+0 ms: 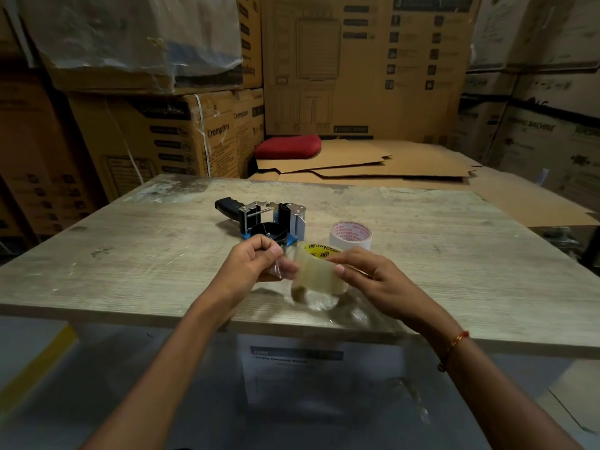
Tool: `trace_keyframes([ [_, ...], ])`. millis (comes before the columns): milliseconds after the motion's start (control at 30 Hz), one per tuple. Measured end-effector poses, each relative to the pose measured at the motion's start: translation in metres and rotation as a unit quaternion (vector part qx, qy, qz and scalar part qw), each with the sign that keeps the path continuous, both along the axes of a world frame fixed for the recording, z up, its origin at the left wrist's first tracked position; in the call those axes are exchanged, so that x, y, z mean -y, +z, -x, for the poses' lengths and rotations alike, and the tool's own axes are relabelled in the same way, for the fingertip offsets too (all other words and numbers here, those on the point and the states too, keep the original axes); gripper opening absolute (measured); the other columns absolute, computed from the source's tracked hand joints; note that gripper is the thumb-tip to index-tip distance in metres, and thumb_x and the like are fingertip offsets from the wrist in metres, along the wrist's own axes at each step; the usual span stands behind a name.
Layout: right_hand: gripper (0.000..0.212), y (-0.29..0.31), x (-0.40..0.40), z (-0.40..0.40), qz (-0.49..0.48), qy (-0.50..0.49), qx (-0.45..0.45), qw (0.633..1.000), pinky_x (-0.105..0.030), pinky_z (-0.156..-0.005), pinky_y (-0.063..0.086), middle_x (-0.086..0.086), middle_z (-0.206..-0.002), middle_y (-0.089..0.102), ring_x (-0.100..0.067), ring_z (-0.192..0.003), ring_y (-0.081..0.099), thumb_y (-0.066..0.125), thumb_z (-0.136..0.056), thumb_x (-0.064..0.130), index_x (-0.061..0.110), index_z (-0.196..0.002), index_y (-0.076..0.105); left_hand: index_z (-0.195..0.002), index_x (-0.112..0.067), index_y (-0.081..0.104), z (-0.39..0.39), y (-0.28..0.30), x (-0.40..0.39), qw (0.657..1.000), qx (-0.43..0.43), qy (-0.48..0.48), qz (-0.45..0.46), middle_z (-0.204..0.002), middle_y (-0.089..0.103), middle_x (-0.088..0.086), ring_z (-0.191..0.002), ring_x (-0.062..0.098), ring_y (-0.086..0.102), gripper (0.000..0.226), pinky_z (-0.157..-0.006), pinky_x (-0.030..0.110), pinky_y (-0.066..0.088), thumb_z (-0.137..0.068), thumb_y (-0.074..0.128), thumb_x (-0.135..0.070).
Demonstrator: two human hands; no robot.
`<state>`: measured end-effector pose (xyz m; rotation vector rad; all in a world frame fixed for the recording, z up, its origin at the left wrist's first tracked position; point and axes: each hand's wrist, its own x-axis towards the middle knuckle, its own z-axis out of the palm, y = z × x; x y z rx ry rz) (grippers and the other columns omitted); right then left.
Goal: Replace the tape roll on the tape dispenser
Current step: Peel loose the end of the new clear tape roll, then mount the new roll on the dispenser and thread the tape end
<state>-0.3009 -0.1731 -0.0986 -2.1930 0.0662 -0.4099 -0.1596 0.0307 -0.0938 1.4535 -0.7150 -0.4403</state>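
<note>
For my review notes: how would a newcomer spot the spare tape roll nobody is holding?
On the pale wooden table, look right of the black tape dispenser. The white roll with red lettering stands there, untouched; the clear, yellow-cored roll is in hand.

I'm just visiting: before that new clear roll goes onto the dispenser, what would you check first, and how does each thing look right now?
1. Dispenser spindle free of a roll: ok, the black hub looks bare.
2. Dispenser steady on the table: ok, lying on its side, untouched.
3. New clear roll firmly held: ok, the right hand grips it.
4. Wrapping off the roll: cannot tell, the left hand pinches clear film beside it.
5. Tape's loose end found: cannot tell, too transparent.
6. White roll out of the way: ok, standing right of the dispenser.
</note>
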Motion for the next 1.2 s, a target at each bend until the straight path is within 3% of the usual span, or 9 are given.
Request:
trace_keyframes([
  [200,0.019,-0.003,-0.003,-0.002,0.006,0.013,-0.018,1.000,-0.025,-0.095,0.050,0.006,-0.120,0.061,-0.003,-0.111,0.057,0.059,-0.099,0.023,0.024,-0.113,0.072,-0.099,0.001,0.064,-0.004,-0.015,-0.007,0.998,0.054,0.025,-0.022,-0.102,0.076,0.007,-0.094,0.018,0.071,0.014,-0.076,0.026,0.057,-0.097,0.056,-0.011],
  [400,0.020,-0.009,-0.010,-0.006,0.046,-0.017,0.006,0.999,-0.019,-0.084,0.042,0.008,-0.117,0.062,-0.005,-0.110,0.055,0.045,-0.084,0.031,0.035,-0.087,0.064,-0.090,-0.009,0.068,-0.004,-0.024,-0.011,0.995,0.072,0.002,-0.066,-0.089,0.074,0.006,-0.084,0.013,0.067,0.008,-0.081,0.032,0.056,-0.094,0.062,-0.011],
  [533,0.039,-0.013,-0.013,-0.002,0.112,-0.030,0.057,0.992,-0.019,-0.101,0.035,0.006,-0.124,0.060,-0.008,-0.121,0.048,0.038,-0.080,0.036,0.025,-0.101,0.069,-0.093,-0.010,0.067,-0.007,-0.025,-0.012,0.996,0.077,0.012,-0.049,-0.091,0.072,0.006,-0.084,0.015,0.065,0.006,-0.083,0.038,0.056,-0.094,0.061,-0.008],
  [700,0.035,-0.022,-0.011,-0.003,0.193,-0.047,0.079,0.977,-0.032,-0.104,0.037,0.005,-0.126,0.059,-0.017,-0.121,0.048,0.049,-0.084,0.033,0.023,-0.110,0.070,-0.109,-0.033,0.064,-0.006,-0.021,-0.007,0.984,0.156,0.027,-0.081,-0.109,0.064,-0.004,-0.097,0.021,0.065,0.028,-0.079,0.041,0.062,-0.094,0.063,-0.010],
  [833,0.034,-0.024,-0.010,-0.004,0.222,-0.045,0.075,0.971,-0.031,-0.100,0.040,0.006,-0.125,0.060,-0.015,-0.119,0.050,0.054,-0.090,0.046,0.025,-0.112,0.069,-0.104,-0.022,0.068,-0.005,-0.014,0.000,0.951,0.275,0.084,-0.111,-0.100,0.066,-0.008,-0.090,0.002,0.062,0.013,-0.074,0.019,0.053,-0.094,0.063,-0.016],
  [900,0.032,-0.025,-0.012,-0.005,0.200,-0.046,0.078,0.976,-0.031,-0.094,0.048,0.007,-0.122,0.060,-0.011,-0.114,0.054,0.057,-0.091,0.047,0.024,-0.111,0.069,-0.098,-0.019,0.069,-0.010,-0.011,0.002,0.926,0.320,0.180,-0.089,-0.096,0.066,-0.005,-0.089,0.006,0.061,0.008,-0.073,0.017,0.048,-0.094,0.062,-0.016],
  [1033,0.015,-0.023,-0.013,-0.010,0.081,-0.069,0.086,0.991,-0.037,-0.085,0.056,0.006,-0.113,0.061,-0.015,-0.104,0.061,0.064,-0.095,0.031,0.021,-0.106,0.067,-0.097,-0.018,0.067,-0.039,-0.006,0.004,0.903,0.301,0.282,-0.117,-0.102,0.063,0.000,-0.099,0.021,0.060,0.009,-0.085,0.043,0.054,-0.094,0.060,-0.023],
  [1100,0.012,-0.018,-0.015,-0.012,-0.003,-0.089,0.089,0.992,-0.035,-0.078,0.058,0.004,-0.109,0.065,-0.018,-0.101,0.065,0.063,-0.096,0.031,0.022,-0.103,0.066,-0.107,-0.020,0.065,-0.052,-0.002,0.006,0.923,0.257,0.241,-0.156,-0.114,0.058,0.002,-0.110,0.022,0.057,0.016,-0.089,0.038,0.052,-0.095,0.060,-0.030],
  [1200,0.014,-0.013,-0.017,-0.012,-0.109,-0.088,0.084,0.987,-0.026,-0.067,0.057,-0.003,-0.107,0.069,-0.019,-0.096,0.069,0.061,-0.098,0.029,0.018,-0.105,0.066,-0.126,-0.021,0.057,-0.053,-0.002,0.008,0.973,0.125,0.098,-0.169,-0.128,0.054,0.003,-0.116,0.020,0.055,0.034,-0.081,0.023,0.047,-0.096,0.059,-0.037],
])
